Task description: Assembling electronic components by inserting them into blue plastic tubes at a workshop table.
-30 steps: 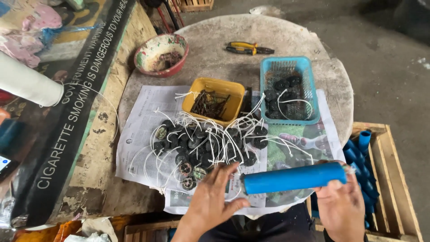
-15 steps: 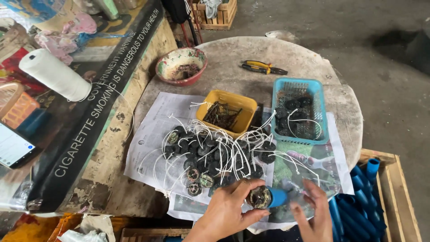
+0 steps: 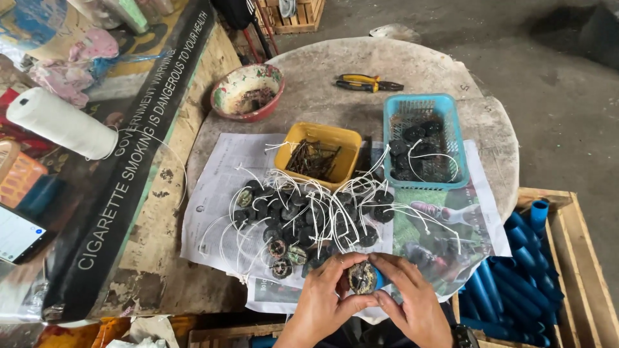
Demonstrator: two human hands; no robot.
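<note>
At nine o'clock a white string spool [image 3: 61,122] lies within reach. Centre, black plugs with white fuses [image 3: 309,216] sit heaped on newspaper [image 3: 216,193]. At six o'clock the left hand [image 3: 322,303] and right hand [image 3: 412,303] together pinch the blue tube [image 3: 363,278], its end facing up for working. Spare tubes [image 3: 516,277] wait crated at four o'clock.

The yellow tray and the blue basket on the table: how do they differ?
The yellow tray has solid walls, while the blue basket has mesh walls. The yellow tray holds thin dark sticks; the blue basket holds dark round plugs with white strings. The yellow tray is smaller and sits left of the taller, longer blue basket. Both are open-topped plastic containers resting partly on newspaper, beyond the pile of stringed plugs.
</note>
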